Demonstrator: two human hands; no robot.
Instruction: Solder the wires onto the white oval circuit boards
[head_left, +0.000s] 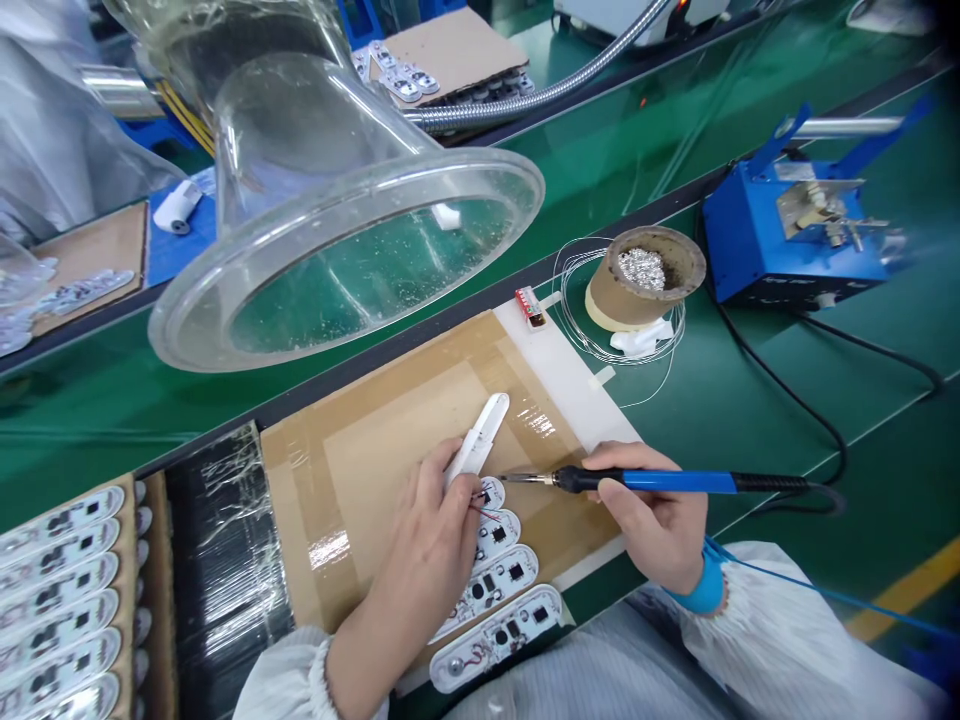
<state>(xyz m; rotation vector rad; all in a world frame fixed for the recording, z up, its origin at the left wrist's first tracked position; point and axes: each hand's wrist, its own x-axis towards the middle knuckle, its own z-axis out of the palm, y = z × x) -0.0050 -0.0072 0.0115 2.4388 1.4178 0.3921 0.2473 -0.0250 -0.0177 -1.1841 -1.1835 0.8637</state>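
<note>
My right hand is wrapped round the blue handle of a soldering iron, whose metal tip points left toward the uppermost white circuit board. With its fingers closed, my left hand grips a long white plastic piece that slants up and away from it. Thin red and dark wires show beside its fingertips, over the boards. Below lie more oblong boards with black chips, among them the nearest board. My left hand partly covers the upper boards.
Boards lie on a taped cardboard sheet. A clear fume hood hangs above its far edge. Solder wire loops round a cardboard tub; a blue soldering iron stand is farther right. Stacked boards lie left. A person's sleeve shows far left.
</note>
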